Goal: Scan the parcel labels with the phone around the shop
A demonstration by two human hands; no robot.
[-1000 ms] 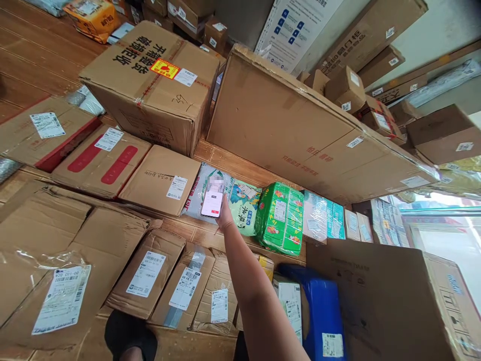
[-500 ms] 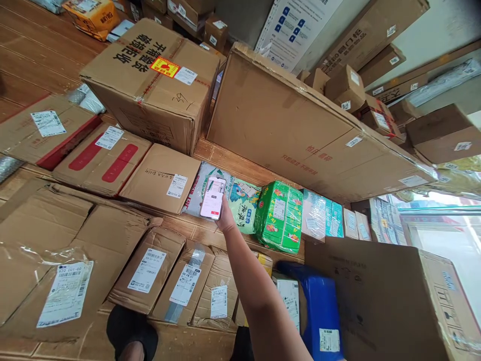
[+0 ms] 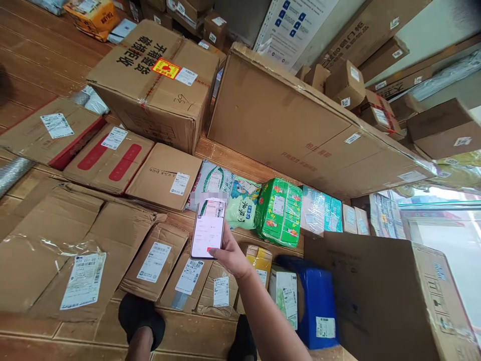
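My right hand (image 3: 230, 251) is closed around a smartphone (image 3: 208, 228), its lit screen facing up at me. The thumb rests on a red button near the bottom of the screen. Just beyond the phone lies a grey plastic-wrapped parcel (image 3: 216, 176) with a label. Beside it are a light green bag (image 3: 243, 200) and a bright green wrapped pack (image 3: 278, 213). Below the phone sits a labelled carton (image 3: 190, 273) with grey tape. My left hand is out of view.
Cartons line the wooden floor in rows. A big box (image 3: 150, 85) and a long flat carton (image 3: 293, 120) stand behind. At right are a blue plastic item (image 3: 319, 301) and a large carton (image 3: 368, 286). My feet (image 3: 141, 321) stand at the front edge.
My right hand has drawn the phone back toward me, so it looks larger. The thumb now lies over the red button, and the grey parcel's label shows beyond the phone.
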